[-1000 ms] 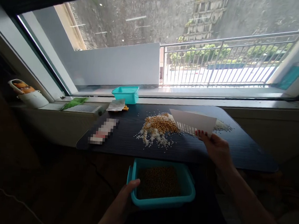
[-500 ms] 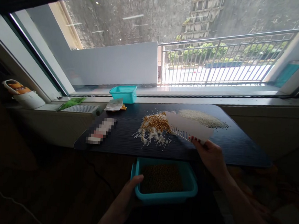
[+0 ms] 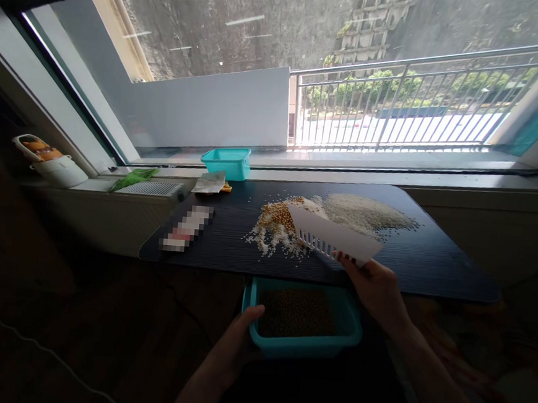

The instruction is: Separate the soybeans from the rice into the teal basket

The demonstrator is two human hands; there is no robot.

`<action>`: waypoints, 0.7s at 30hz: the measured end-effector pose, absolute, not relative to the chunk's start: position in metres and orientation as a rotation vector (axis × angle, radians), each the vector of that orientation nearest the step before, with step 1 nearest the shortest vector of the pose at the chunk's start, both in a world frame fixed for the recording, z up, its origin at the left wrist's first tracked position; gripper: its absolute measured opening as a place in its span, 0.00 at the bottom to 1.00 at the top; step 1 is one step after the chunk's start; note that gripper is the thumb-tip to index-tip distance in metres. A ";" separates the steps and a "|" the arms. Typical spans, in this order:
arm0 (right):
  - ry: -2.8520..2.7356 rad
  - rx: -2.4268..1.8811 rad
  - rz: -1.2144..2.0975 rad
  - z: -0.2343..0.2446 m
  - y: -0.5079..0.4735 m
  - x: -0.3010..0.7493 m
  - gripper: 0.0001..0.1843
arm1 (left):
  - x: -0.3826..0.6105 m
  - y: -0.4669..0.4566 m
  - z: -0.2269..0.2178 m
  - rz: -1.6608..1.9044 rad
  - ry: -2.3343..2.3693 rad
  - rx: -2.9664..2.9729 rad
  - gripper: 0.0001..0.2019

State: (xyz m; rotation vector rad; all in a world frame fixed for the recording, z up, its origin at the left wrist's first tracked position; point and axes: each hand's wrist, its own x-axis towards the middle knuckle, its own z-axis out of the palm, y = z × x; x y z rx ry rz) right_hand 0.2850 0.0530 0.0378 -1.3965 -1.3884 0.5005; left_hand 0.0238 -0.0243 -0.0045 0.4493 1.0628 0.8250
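Note:
My right hand grips a white slotted scraper by its near edge, the blade resting on the dark table beside a heap of yellow beans mixed with white rice. A wider spread of rice lies behind the scraper. My left hand holds the left rim of a teal tub filled with beans, kept just below the table's front edge.
A second teal tub stands on the window sill at the back, with a crumpled wrapper in front of it. A white pot and a green item sit at the left. Window glass bounds the far side.
The scraper has slid left and toward me, pushing beans toward the table's front edge and uncovering the rice spread behind. The teal tub has shifted slightly right and closer under the edge.

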 end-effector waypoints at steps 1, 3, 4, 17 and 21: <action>-1.391 -1.400 0.503 0.038 0.052 0.285 0.19 | 0.024 -0.024 -0.005 0.825 1.062 0.442 0.31; -1.393 -1.409 0.512 0.039 0.049 0.285 0.19 | 0.024 -0.023 -0.004 0.823 1.062 0.428 0.31; -1.393 -1.413 0.517 0.040 0.048 0.286 0.18 | 0.024 -0.023 -0.004 0.823 1.064 0.425 0.32; -1.319 -1.393 0.622 0.045 0.038 0.289 0.17 | 0.023 -0.024 -0.003 0.823 1.075 0.409 0.30; -1.291 -1.368 0.624 0.049 0.043 0.288 0.20 | 0.023 -0.024 -0.001 0.819 1.077 0.407 0.30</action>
